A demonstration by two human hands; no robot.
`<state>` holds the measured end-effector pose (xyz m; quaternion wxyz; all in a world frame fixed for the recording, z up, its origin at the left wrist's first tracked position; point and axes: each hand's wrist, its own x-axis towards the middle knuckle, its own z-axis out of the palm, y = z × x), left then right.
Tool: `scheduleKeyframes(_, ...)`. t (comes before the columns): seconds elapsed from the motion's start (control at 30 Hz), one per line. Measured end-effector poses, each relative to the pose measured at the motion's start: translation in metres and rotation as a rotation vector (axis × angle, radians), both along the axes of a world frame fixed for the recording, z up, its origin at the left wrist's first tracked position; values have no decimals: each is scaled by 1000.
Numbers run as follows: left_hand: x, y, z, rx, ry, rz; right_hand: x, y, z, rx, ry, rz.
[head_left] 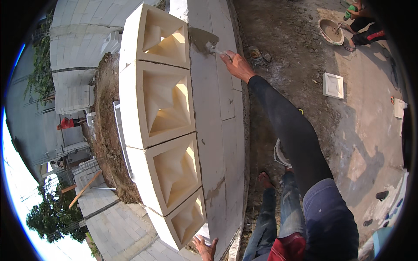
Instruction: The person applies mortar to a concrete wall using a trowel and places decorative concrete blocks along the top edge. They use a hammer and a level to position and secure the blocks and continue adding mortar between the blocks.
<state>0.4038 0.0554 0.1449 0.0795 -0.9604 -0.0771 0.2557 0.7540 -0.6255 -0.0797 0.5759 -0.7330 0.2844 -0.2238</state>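
My right hand (pixel 238 67), in a black sleeve, grips the handle of a trowel (pixel 201 40) near the top of the view. The trowel's grey blade lies against the white block wall (pixel 213 100), beside a row of cream ventilation blocks (pixel 170 102) with hollow, slanted faces. My left hand (pixel 205 248) is at the bottom of the view, fingers spread, by the lowest ventilation block (pixel 189 222). It appears to rest on the wall; part of it is cut off by the view's edge. Thin joints show between the ventilation blocks.
At upper right, another person's hands hold a green power mixer (pixel 349 12) in a bucket (pixel 331 31) of mortar. A loose ventilation block (pixel 333 85) lies on the ground. A white bucket (pixel 282 153) stands near my feet. Beyond the wall are a soil strip (pixel 109 130) and a person in red (pixel 67 123).
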Motion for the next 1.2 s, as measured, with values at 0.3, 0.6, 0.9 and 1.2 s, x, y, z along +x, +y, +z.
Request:
scheduleKeyframes(0.3,1,0,1,-21,-20,-59,-83,102,0,102,-54,118)
scheduleKeyframes(0.6,2,-7,2,-52,-22,-39,-172,222,1,147,-81,110)
scheduleKeyframes(0.9,-2,-6,6,-99,-24,-11,-282,338,24,179,65,267)
scheduleKeyframes(1.2,-14,-3,-15,-97,-64,50,-425,364,66,314,374,413)
